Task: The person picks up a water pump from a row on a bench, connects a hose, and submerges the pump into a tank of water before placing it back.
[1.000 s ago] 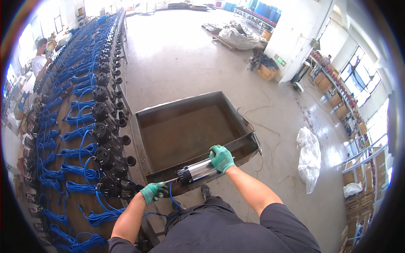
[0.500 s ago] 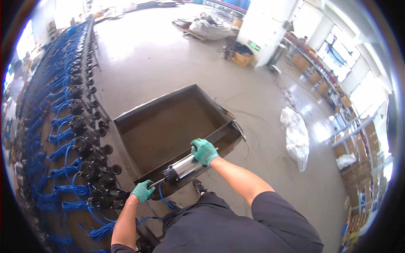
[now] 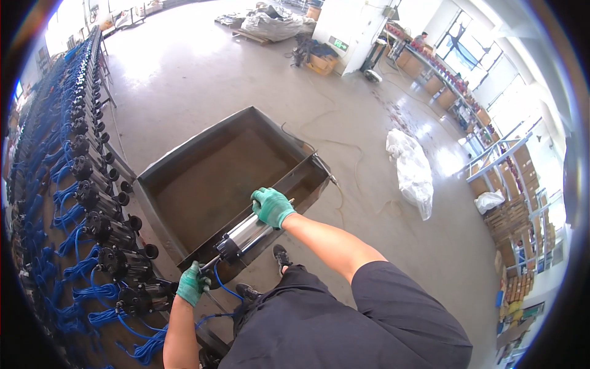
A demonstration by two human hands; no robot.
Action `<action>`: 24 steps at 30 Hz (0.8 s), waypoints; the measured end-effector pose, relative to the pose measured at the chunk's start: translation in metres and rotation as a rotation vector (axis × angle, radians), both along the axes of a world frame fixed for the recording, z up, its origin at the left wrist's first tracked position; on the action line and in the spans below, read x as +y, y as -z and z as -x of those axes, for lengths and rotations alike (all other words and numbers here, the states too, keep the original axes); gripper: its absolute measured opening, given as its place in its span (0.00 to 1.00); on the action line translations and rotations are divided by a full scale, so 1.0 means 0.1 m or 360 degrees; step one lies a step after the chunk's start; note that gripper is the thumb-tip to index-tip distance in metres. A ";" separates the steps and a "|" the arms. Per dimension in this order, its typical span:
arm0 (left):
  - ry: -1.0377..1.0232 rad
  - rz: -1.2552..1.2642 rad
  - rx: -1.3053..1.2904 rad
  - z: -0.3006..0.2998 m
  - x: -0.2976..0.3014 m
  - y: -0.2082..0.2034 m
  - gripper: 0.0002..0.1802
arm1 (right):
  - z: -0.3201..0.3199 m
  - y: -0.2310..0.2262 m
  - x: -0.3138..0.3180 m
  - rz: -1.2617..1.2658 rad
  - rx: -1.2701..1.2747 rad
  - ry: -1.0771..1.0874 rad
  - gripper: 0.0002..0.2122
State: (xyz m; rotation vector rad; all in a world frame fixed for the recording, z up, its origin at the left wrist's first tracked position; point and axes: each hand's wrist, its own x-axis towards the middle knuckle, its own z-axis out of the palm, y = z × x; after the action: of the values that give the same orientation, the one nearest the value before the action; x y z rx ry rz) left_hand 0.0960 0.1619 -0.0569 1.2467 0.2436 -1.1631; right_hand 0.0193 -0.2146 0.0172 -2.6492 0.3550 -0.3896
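Observation:
A pump (image 3: 244,235) with a silver cylindrical body and a black collar lies aslant across the near edge of a dark metal tank (image 3: 203,144). At its upper right end, my right hand (image 3: 270,207), in a green glove, is closed around it. My left hand (image 3: 192,284), gloved in green too, grips the thin rod at the pump's lower left end, by the tank's near corner. From beside the black collar a blue cable (image 3: 228,291) runs down toward my legs. My palms hide both ends of the pump in part.
On my left a long rack carries rows of black pumps (image 3: 126,263) with bundled blue cables (image 3: 92,291). A hose (image 3: 326,170) hangs at the tank's right corner. White plastic sheeting (image 3: 410,172) lies on the floor to the right. Cartons and shelving (image 3: 522,215) line the far right.
The view has shifted, so the tank and floor things appear further left and higher. Both hands remain on the pump; the left one is turned more upright.

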 end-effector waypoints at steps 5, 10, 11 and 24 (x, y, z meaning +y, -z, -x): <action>0.0102 0.0059 -0.0593 0.11 0.06 0.20 0.14 | -0.02 0.03 0.01 -0.0002 0.0044 -0.0007 0.08; 0.0188 -0.0467 -0.1914 0.22 -0.07 0.15 0.14 | -0.03 0.01 -0.08 0.0074 -0.0002 -0.0068 0.07; 0.0153 -0.0493 -0.1946 0.26 -0.09 0.13 0.14 | -0.03 0.04 -0.08 0.0069 -0.0055 -0.0074 0.06; -0.0569 -0.0785 -0.1534 0.83 0.16 0.01 0.27 | 0.85 0.60 -2.09 -0.0168 -0.0192 0.0914 0.17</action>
State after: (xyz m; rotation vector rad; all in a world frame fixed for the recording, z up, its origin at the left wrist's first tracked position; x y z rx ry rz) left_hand 0.0133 0.1777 -0.0578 1.9594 0.0130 -0.1070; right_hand -0.0657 -0.4237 -0.0432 -2.3675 1.0685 -0.6794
